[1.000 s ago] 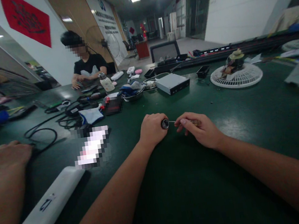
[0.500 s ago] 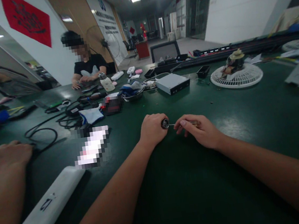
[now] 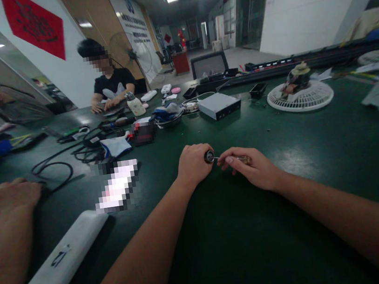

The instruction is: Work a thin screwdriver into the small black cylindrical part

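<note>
My left hand (image 3: 195,164) is wrapped round a dark cylindrical part (image 3: 209,156), whose round open end faces right. A screwdriver (image 3: 243,159) with a brownish handle is gripped in my right hand (image 3: 249,166), its thin shaft pointing left at that round end. Whether the tip touches inside is too small to tell. Both hands are close together over the dark green table (image 3: 219,250).
A white power-bank-like device (image 3: 60,263) and a lit, blurred screen (image 3: 120,184) lie left. Another person's hand (image 3: 17,196) rests at far left. Behind are cables, a grey box (image 3: 218,105) and a white fan grille (image 3: 300,103). A person (image 3: 110,82) sits across.
My right hand has shifted slightly left with the screwdriver, bringing its fingers nearer the dark part. My left hand has stayed in place.
</note>
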{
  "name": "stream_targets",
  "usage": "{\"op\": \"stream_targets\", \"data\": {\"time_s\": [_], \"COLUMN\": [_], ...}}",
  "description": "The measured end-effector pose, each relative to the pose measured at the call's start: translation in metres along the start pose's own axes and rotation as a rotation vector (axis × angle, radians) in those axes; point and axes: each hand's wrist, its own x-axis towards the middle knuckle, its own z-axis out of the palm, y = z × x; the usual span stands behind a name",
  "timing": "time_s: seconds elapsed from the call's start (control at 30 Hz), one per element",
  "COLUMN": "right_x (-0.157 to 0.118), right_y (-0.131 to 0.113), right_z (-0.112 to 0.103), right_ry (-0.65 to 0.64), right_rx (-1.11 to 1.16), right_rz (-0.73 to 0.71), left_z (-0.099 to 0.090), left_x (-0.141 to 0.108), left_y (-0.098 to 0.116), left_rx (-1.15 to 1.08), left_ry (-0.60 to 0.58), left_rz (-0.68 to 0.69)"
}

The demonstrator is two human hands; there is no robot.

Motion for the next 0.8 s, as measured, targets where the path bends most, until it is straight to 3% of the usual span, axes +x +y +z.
{"op": "stream_targets", "data": {"time_s": [0.1,0.3,0.6,0.8], "right_x": [-0.0002,0.0016,-0.0002,0.0012], "right_y": [-0.0002,0.0019,-0.0028,-0.0012], "right_z": [-0.0001,-0.0003,-0.0004,-0.0011], "right_ry": [-0.024,0.147,-0.021,0.162], "right_rx": [-0.002,-0.070,-0.030,-0.067], "right_rz": [0.002,0.006,-0.016,-0.008], "left_z": [0.0004,0.0013,-0.0012,0.0002], "left_x": [0.0000,0.0001,0.0004,0.0005], "left_y": [0.0002,0.0015,0.0008,0.0017], "left_rx": [0.007,0.021,0.006,0.013], "left_ry": [-0.006,0.001,-0.007,-0.019], "left_rz": [0.001,-0.009,0.002,-0.019]}}
